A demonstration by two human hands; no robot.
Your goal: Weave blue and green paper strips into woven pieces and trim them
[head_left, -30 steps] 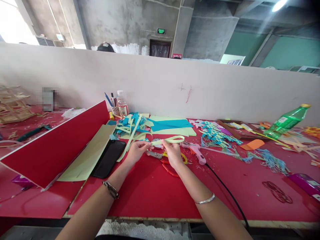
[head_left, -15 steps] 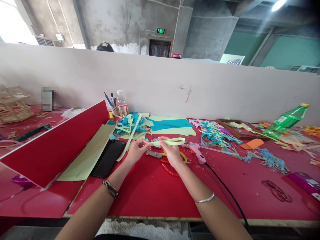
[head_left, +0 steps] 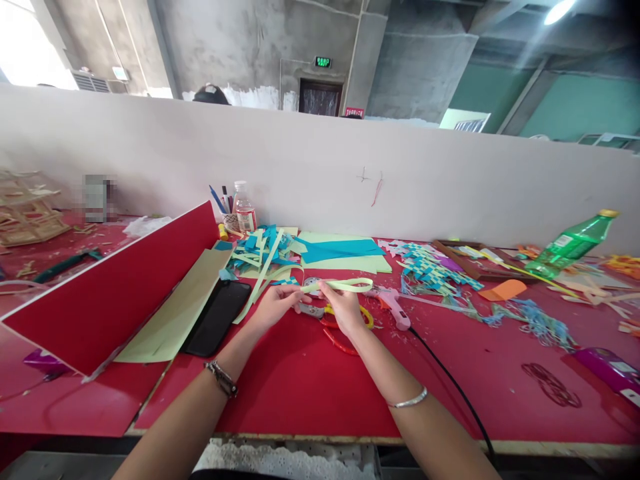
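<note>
My right hand (head_left: 344, 307) pinches a pale yellow-green paper strip (head_left: 357, 285), folded into a narrow loop that sticks out to the right. At the strip's left end is my left hand (head_left: 277, 305), its fingers straighter and pinching lightly at the paper; their exact contact is partly hidden. Beneath both hands lie scissors with yellow handles (head_left: 369, 316), partly covered by my right hand. A red curved handle (head_left: 340, 341) shows just below them. Right of my right hand rests a pink glue gun (head_left: 397, 310) with a black cord.
Blue and yellow-green paper strips (head_left: 267, 250) are heaped behind my left hand, beside flat paper sheets (head_left: 345, 253). A black phone (head_left: 217, 319) and a red upright board (head_left: 125, 287) stand left. Woven paper pieces (head_left: 435, 267) and a leaning green bottle (head_left: 575, 243) are right.
The fingers of my left hand have straightened and loosened somewhat at the strip's end, with the hand a little lower. My right hand keeps its pinch on the looped strip.
</note>
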